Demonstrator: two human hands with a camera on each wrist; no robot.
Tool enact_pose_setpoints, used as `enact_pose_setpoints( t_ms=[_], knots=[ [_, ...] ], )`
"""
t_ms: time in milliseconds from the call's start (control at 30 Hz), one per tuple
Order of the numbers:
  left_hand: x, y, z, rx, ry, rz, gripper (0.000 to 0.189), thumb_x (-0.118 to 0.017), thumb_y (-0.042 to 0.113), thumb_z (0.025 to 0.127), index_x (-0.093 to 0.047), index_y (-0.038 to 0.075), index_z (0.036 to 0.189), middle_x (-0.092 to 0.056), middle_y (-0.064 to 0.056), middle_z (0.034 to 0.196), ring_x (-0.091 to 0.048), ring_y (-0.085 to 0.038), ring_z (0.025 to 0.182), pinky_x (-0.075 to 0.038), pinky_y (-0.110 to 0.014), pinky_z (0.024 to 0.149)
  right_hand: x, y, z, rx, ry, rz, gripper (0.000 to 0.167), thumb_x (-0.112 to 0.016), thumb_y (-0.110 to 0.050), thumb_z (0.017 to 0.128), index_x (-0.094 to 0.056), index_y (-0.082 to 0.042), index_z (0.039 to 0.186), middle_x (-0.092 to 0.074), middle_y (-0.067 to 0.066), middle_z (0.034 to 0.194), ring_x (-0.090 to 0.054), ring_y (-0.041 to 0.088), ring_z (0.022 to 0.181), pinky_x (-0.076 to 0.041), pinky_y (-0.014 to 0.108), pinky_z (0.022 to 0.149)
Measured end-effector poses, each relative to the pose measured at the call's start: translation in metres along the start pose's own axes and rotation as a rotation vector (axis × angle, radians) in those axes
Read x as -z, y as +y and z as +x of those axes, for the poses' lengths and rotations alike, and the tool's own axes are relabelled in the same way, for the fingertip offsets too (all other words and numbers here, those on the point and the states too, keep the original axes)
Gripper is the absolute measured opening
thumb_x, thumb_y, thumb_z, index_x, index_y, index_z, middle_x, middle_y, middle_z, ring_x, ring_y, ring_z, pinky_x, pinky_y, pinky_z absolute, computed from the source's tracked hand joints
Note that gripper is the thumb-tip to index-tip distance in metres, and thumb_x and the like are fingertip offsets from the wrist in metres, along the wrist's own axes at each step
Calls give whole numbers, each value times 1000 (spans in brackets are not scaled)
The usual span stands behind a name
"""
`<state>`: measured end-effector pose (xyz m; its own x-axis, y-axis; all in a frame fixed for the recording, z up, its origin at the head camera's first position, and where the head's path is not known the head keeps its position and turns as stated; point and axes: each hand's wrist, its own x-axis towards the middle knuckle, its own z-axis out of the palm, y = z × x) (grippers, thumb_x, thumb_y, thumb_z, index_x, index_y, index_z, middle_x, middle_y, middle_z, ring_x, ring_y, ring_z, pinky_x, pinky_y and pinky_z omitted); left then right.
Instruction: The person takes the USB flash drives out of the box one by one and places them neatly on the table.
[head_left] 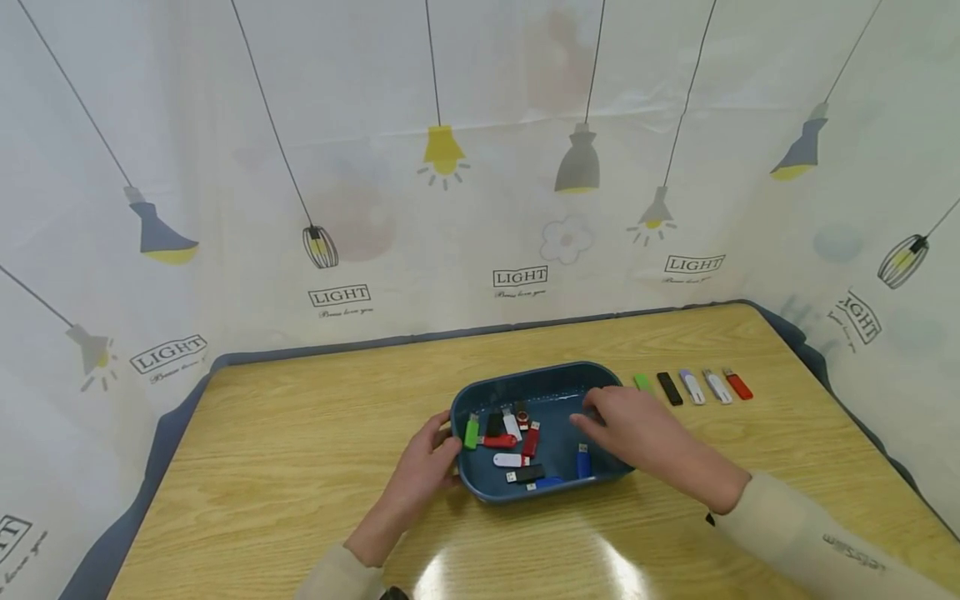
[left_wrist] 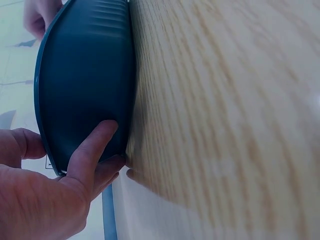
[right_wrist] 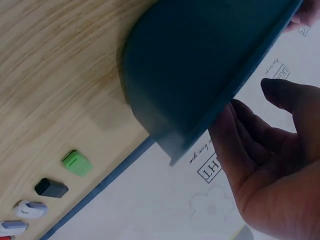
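Our left hand point(head_left: 423, 462) grips the tray point(head_left: 528, 389); our right hand point(head_left: 628, 422), thumb and fingers apart, hangs over its right end; we seem to be choosing among USB sticks point(head_left: 583, 463) inside, the next move needing one pinched

I make out a pale cream left sleeve point(head_left: 341, 575) and a matching right sleeve point(head_left: 787, 525), the latter printed with dark lettering point(head_left: 853, 552) (slanted and too small for me to read from out here). A small black piece point(head_left: 710, 518) shows at the right sleeve's edge, and a black bit point(head_left: 393, 593) beside the left one. Both the left grip point(head_left: 423, 465) and the right grip point(head_left: 633, 421) are bare.
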<state>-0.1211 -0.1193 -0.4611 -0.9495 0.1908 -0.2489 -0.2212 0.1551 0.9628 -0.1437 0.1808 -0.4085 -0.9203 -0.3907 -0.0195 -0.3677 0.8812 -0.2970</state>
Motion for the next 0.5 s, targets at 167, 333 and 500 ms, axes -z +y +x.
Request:
enact_pose_setpoints(
  t_ms=[167, 333, 500],
  knots=[
    [0, -1, 0, 0, 0, -3, 57, -46, 14, 104, -33, -1, 158, -40, -33, 155, -62, -41, 120, -61, -49, 86, -12, -3, 5, -4, -67, -51, 36, -70, -35, 99, -63, -15, 70, -48, -7, 54, -47, 8, 48, -38, 25, 47],
    [0, -2, 1, -4, 1, -5, 57, -46, 13, 104, -33, -2, 158, -41, -33, 155, -63, -40, 118, -62, -49, 85, -19, -6, 8, -39, -121, -129, 54, -72, -45, 95, -52, -16, 54, -37, -5, 47, -40, 10, 42, -27, 23, 44],
    [0, -2, 1, -4, 1, 5, 57, -46, 14, 104, -34, -2, 157, -41, -33, 155, -63, -40, 118, -61, -49, 86, -22, -9, 11, -87, -227, -122, 54, -75, -47, 92, -54, -15, 55, -34, -5, 50, -35, 9, 45, -24, 24, 46]
  ],
)
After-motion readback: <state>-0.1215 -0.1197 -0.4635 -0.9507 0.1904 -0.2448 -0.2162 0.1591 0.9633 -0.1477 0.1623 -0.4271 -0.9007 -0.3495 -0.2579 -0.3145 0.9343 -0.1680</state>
